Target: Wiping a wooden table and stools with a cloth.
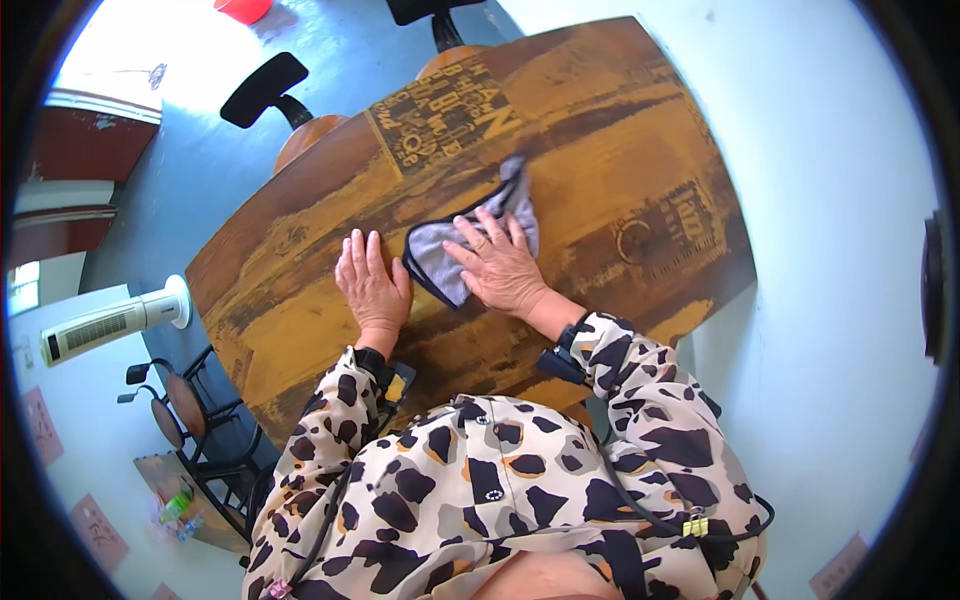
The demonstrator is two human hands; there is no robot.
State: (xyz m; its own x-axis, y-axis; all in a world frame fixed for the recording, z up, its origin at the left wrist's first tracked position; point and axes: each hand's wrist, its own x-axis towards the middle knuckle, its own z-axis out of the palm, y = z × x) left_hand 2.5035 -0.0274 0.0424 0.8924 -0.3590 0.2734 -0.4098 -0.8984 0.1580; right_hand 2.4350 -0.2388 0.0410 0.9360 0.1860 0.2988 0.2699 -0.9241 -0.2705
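One grey cloth (430, 250) is lying on one table (620, 150), the right hand (500, 274) resting open over it; the left hand (374, 288), empty, is lying flat beside it (two chairs (264, 90) standing beyond).

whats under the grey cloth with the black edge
The brown wood-patterned tabletop shows around the grey, black-edged cloth; whatever lies directly beneath is covered. The right hand lies on top.
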